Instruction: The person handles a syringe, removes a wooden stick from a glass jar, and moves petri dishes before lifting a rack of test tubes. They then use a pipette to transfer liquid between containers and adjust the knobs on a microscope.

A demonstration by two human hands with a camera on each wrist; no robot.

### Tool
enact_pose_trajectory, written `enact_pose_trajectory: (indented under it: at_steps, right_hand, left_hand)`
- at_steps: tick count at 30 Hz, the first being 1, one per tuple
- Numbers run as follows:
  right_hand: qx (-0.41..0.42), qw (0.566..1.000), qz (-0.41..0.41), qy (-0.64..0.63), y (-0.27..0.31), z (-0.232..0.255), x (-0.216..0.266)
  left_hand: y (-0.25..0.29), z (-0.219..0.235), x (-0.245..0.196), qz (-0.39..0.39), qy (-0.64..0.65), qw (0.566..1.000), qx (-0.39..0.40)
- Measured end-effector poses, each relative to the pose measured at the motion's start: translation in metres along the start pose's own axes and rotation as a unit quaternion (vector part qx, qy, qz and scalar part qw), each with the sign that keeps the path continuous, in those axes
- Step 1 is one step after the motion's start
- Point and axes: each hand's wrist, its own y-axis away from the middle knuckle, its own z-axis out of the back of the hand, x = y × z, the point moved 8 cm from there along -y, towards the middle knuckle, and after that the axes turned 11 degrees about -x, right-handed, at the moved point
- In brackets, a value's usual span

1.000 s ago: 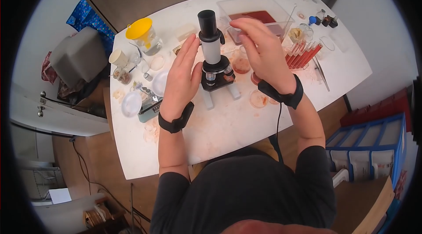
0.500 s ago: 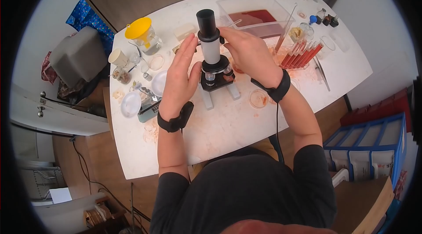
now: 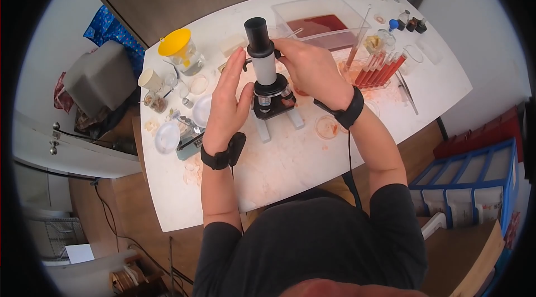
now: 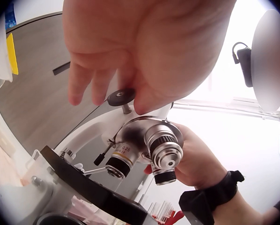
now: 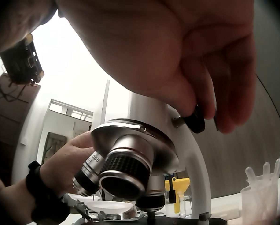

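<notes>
A microscope (image 3: 267, 71) with a black eyepiece tube and white body stands upright on the table between both hands. My right hand (image 3: 317, 71) pinches a black focus knob (image 5: 196, 123) on its right side between thumb and fingers. Across from it, my left hand (image 3: 223, 104) is held along the other side, fingers straight and thumb apart. The left focus knob (image 4: 121, 97) lies right at that hand's thumb and forefinger. Below the hands, the silver objectives (image 4: 162, 146) hang from the nosepiece over the black stage (image 4: 93, 190).
A rack of red-filled test tubes (image 3: 381, 71) and a clear bin (image 3: 354, 9) with red liquid stand at the right and back. Left are a yellow funnel (image 3: 174, 42), a beige cup (image 3: 150, 79) and a balance with white pans (image 3: 167, 137). A petri dish (image 3: 327, 128) lies near the microscope.
My right hand has moved left from above the petri dishes to the microscope's right knob and now pinches it. My left hand has stayed beside the microscope. The head view has shifted slightly.
</notes>
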Motion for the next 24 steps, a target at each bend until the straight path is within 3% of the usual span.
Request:
enact_pose_trajectory:
  at_steps: [8, 20, 24]
  right_hand:
    - [0.067, 0.997, -0.041, 0.015, -0.0032, -0.0038, -0.0021]
    - [0.057, 0.998, -0.039, 0.010, -0.0029, -0.0045, -0.0041]
    - [0.088, 0.994, -0.054, 0.026, -0.0029, -0.0081, -0.0086]
  left_hand:
    - [0.0018, -0.0018, 0.0049, 0.014, 0.009, 1.000, 0.002]
    - [0.0006, -0.0028, 0.0019, 0.017, -0.015, 1.000, 0.005]
    - [-0.0006, -0.0043, 0.0007, 0.013, -0.012, 1.000, -0.003]
